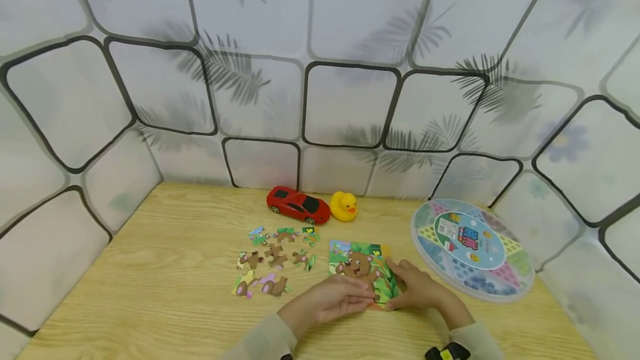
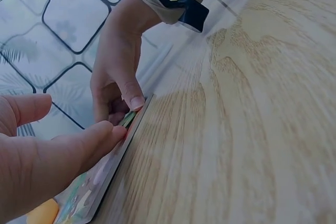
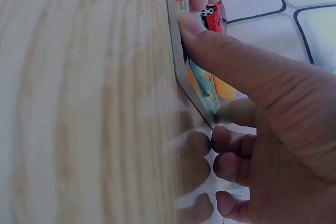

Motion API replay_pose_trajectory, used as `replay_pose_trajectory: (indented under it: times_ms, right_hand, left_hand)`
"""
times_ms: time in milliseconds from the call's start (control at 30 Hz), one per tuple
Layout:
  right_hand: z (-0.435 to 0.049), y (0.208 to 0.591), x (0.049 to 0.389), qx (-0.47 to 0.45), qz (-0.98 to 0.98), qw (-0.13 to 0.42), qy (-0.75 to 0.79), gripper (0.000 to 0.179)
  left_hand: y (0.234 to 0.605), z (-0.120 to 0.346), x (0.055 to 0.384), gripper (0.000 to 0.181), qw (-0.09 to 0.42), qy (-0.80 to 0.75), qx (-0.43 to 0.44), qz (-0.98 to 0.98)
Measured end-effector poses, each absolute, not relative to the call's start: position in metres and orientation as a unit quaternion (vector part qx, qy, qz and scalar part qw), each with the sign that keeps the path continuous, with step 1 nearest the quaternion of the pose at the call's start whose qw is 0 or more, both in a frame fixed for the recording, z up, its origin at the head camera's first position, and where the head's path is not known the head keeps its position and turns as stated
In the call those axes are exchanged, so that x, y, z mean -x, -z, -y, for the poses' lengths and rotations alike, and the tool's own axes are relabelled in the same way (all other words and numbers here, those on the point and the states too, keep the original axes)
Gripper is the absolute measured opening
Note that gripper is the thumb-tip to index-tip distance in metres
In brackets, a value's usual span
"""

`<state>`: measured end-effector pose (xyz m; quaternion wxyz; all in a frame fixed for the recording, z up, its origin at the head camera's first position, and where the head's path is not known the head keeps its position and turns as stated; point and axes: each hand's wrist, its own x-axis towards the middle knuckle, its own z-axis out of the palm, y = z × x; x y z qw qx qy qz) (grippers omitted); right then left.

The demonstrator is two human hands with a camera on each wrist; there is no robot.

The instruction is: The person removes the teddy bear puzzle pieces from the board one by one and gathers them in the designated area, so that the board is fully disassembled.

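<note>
A jigsaw puzzle (image 1: 358, 260) with a brown bear among green leaves lies flat on the wooden table, in a thin tray with an orange border. The left hand (image 1: 336, 300) reaches across its lower part with fingers fairly straight, and its fingertips touch the picture near the front edge. At the right side, the right hand (image 1: 419, 288) grips the puzzle, thumb at the near corner and fingers along the right edge. In the right wrist view that thumb (image 3: 226, 59) presses at the tray's edge. The left palm hides some of the bear.
Several loose jigsaw pieces (image 1: 276, 257) lie left of the puzzle. Behind stand a red toy car (image 1: 298, 205) and a yellow rubber duck (image 1: 344, 206). A round board-game box (image 1: 472, 249) lies to the right. Patterned cloth walls (image 1: 340, 104) border the table (image 1: 165, 271).
</note>
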<state>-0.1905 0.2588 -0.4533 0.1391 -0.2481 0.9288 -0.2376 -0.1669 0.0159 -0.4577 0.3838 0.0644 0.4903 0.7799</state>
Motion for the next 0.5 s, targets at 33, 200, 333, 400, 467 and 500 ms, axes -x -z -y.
replay_pose_trajectory:
  times_ms: [33, 200, 333, 400, 467, 500]
  right_hand:
    - [-0.259, 0.4536, 0.1902, 0.25, -0.93, 0.134, 0.234, 0.105]
    - [-0.2603, 0.4534, 0.1886, 0.257, -0.934, 0.118, 0.219, 0.104]
    - [-0.2615, 0.4548, 0.1887, 0.261, -0.935, 0.113, 0.214, 0.103]
    - [-0.2621, 0.4558, 0.1892, 0.264, -0.935, 0.11, 0.208, 0.102]
    - [-0.2627, 0.4566, 0.1897, 0.265, -0.936, 0.109, 0.204, 0.102]
    - [-0.263, 0.4567, 0.1898, 0.265, -0.936, 0.109, 0.202, 0.102]
  left_hand:
    - [0.4578, -0.0162, 0.1674, 0.035, 0.381, -0.781, -0.066, -0.491]
    - [0.4586, -0.0178, 0.1688, 0.038, 0.377, -0.781, -0.066, -0.494]
    - [0.4597, -0.0203, 0.1694, 0.039, 0.371, -0.781, -0.062, -0.498]
    - [0.4598, -0.0219, 0.1694, 0.038, 0.367, -0.782, -0.056, -0.501]
    - [0.4598, -0.0234, 0.1691, 0.037, 0.363, -0.784, -0.05, -0.5]
    - [0.4599, -0.024, 0.1688, 0.037, 0.361, -0.785, -0.048, -0.5]
